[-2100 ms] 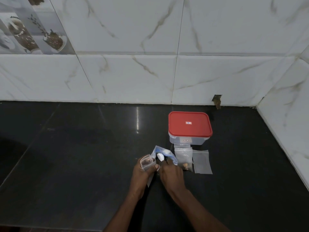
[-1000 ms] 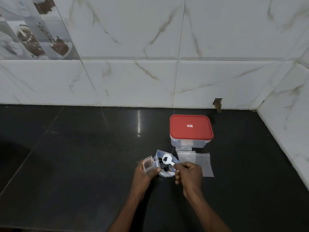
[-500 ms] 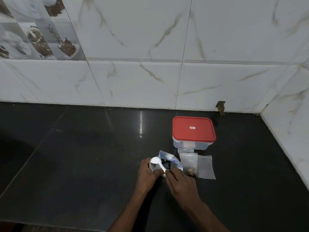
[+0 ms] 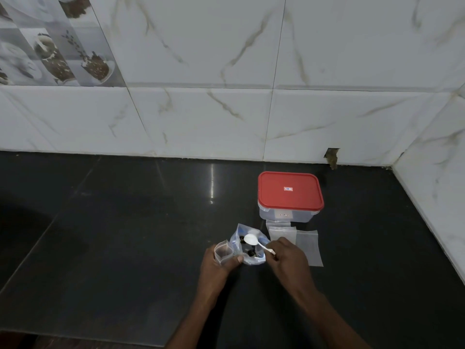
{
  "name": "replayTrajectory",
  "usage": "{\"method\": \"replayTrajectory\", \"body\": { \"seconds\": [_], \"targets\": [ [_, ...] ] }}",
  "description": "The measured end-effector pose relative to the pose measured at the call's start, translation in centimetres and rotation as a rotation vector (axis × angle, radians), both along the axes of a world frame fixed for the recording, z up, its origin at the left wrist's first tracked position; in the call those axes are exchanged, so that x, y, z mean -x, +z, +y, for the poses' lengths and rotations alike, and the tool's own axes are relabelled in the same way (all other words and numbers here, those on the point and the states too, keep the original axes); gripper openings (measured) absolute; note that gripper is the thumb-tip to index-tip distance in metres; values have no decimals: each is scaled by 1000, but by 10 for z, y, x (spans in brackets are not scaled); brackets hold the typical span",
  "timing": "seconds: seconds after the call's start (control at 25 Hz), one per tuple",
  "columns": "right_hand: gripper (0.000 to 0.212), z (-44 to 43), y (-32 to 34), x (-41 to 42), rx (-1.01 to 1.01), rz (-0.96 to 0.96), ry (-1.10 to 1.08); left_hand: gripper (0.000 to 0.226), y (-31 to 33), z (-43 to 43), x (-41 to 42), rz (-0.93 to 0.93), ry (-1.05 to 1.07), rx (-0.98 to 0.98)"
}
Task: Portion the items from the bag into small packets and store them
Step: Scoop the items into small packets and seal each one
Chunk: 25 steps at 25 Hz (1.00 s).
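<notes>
A clear bag with blue print [image 4: 249, 244] stands open on the black counter [image 4: 125, 235], with dark items inside. My left hand [image 4: 216, 264] holds a small clear packet [image 4: 223, 251] upright and open, just left of the bag. My right hand [image 4: 286, 258] pinches the handle of a white plastic spoon [image 4: 254, 241]; its bowl hovers over the bag's mouth. A clear box with a red lid [image 4: 289, 190] stands shut behind the bag. Two small clear packets [image 4: 308, 245] lie flat in front of the box, partly hidden by my right hand.
White marble tiled walls [image 4: 226, 109] close off the counter at the back and on the right. A small hole [image 4: 332, 157] sits low in the back wall. The counter's front edge runs along the bottom left.
The spoon's bowl has moved right, from over the small packet back to over the bag's mouth. The left hand still holds the packet beside the bag.
</notes>
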State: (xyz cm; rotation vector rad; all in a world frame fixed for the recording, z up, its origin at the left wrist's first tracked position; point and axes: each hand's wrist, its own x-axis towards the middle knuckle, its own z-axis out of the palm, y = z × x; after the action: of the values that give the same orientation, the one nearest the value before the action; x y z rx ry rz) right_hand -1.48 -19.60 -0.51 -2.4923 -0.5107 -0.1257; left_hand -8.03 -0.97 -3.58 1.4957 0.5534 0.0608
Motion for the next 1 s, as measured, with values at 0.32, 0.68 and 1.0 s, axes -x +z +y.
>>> {"method": "replayTrajectory", "body": {
  "seconds": [0.32, 0.68, 1.0],
  "targets": [
    [36, -3, 1, -26, 514, -167, 309, 42, 0, -49, 24, -49, -46, 519],
    [26, 10, 23, -31, 560, 66, 381, 39, 6, -67, 8, -128, 117, 714],
    [10, 3, 24, -47, -143, 726, -130, 41, 8, -65, 9, -94, 71, 623]
  ]
}}
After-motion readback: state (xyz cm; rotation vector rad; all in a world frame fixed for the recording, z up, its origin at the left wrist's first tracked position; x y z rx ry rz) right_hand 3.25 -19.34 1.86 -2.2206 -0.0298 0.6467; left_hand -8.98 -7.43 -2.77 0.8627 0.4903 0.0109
